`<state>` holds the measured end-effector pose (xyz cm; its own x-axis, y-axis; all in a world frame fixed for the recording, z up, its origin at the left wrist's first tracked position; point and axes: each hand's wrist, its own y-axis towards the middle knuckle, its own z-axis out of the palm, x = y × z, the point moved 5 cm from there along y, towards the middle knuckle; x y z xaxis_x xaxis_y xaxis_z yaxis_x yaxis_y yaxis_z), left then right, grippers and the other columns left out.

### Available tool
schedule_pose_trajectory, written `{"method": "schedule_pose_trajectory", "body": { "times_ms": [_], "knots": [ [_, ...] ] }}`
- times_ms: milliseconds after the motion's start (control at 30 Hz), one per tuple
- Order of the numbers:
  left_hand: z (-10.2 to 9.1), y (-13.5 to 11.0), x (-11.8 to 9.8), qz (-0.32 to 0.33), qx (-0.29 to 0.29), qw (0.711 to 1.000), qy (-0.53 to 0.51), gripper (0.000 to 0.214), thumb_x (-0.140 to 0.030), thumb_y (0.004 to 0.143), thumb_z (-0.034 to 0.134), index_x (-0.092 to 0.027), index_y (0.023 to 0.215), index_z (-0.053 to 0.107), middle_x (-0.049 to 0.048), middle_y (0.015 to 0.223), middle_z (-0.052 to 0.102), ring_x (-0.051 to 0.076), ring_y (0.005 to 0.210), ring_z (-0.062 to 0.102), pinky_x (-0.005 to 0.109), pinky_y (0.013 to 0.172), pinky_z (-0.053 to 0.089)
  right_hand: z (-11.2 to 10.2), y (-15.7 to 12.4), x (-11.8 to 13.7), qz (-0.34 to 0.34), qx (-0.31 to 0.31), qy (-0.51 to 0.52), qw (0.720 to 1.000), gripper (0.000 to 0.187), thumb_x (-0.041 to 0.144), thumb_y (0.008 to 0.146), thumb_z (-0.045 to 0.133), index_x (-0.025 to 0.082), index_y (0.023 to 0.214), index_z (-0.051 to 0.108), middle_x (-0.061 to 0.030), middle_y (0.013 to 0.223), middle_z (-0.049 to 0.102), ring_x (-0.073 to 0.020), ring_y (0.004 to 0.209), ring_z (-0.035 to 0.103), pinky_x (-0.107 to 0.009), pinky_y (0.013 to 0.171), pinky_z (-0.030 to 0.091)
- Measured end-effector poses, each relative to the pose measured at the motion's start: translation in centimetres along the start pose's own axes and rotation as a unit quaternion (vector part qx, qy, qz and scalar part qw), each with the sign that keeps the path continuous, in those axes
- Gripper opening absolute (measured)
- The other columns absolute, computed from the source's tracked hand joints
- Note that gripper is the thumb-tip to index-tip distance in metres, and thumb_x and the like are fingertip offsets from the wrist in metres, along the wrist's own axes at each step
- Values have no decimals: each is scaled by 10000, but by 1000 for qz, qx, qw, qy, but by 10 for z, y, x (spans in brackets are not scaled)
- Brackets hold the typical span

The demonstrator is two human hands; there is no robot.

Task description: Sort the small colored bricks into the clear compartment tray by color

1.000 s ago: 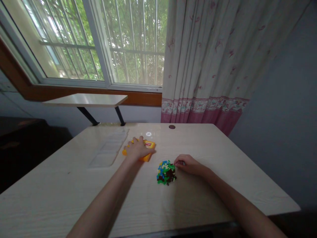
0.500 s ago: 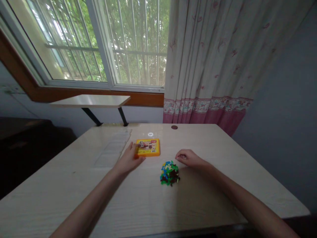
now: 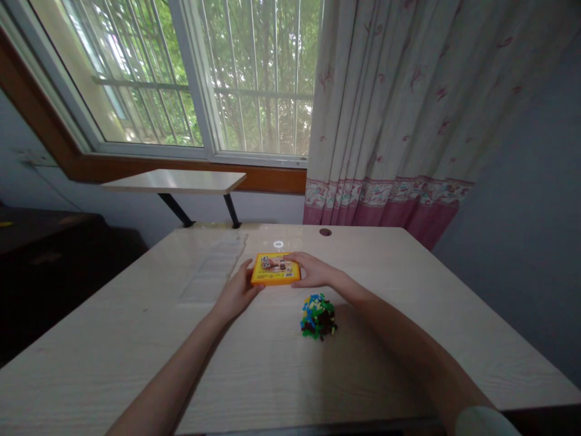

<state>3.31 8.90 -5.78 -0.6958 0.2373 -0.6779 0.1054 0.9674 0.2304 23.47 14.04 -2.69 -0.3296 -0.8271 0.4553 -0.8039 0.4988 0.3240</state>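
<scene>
A flat yellow box [image 3: 275,270] with a picture on its lid lies on the pale wooden table [image 3: 136,363]. My left hand [image 3: 238,290] grips its near left corner, fingers curled against the edge. My right hand [image 3: 311,270] holds the box's right side, fingers curved over the top edge. A small heap of little plastic bricks [image 3: 318,316], green, blue, yellow and brown, sits just in front of my right wrist.
A clear plastic sorting tray [image 3: 215,267] lies left of the box. A round cable hole [image 3: 325,232] marks the table's far edge. Behind stand a small shelf [image 3: 175,180] under the window and a pink-hemmed curtain [image 3: 385,121]. A dark cabinet [image 3: 54,242] is at left.
My left hand slid off the top of the yellow box to its left corner. My right hand left the brick heap and moved up-left to take the box's right side.
</scene>
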Motion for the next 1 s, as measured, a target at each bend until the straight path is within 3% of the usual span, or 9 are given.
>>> {"method": "schedule_pose_trajectory", "body": {
  "times_ms": [133,233,433,633,800,1000],
  "knots": [
    [-1,0,0,-5,-9,1000,4,740,-376,736,522,-131,1328,150,140,1164,551,248,1018,563,409,890,415,-10,3,5,21,15,-36,999,619,387,670,655,189,1213,434,-91,1159,538,-231,1048,499,-337,917,343],
    [-2,-1,-5,0,-6,1000,3,702,-349,736,511,-139,1311,168,136,1161,550,254,1031,548,416,889,409,-22,9,1,67,-14,-36,997,410,405,772,545,197,1121,497,-58,994,609,-195,891,557,-303,815,385],
    [-5,-3,-14,48,3,997,62,330,-313,756,460,-173,1053,430,93,1048,569,231,966,537,368,843,409,-30,30,-37,195,-102,33,975,228,301,822,487,173,993,569,-22,845,624,-137,770,559,-239,707,399],
    [-8,-4,-17,50,18,992,116,140,-304,740,452,-180,792,491,46,795,555,199,763,527,315,712,409,-18,31,-73,289,-152,46,944,357,228,776,533,150,1122,491,-38,881,628,-129,767,572,-230,683,417],
    [-13,-7,-22,41,25,988,146,106,-288,714,466,-183,725,477,31,746,534,181,691,512,282,636,384,-2,25,-87,321,-136,35,937,278,276,789,523,142,1027,570,-44,838,651,-152,769,591,-244,689,425],
    [-17,-9,-27,37,27,980,192,112,-285,692,468,-187,643,448,32,712,509,175,654,502,270,595,371,6,28,-91,352,-124,-4,928,326,442,745,562,179,923,632,-65,892,655,-217,855,585,-305,741,413]
  ]
}}
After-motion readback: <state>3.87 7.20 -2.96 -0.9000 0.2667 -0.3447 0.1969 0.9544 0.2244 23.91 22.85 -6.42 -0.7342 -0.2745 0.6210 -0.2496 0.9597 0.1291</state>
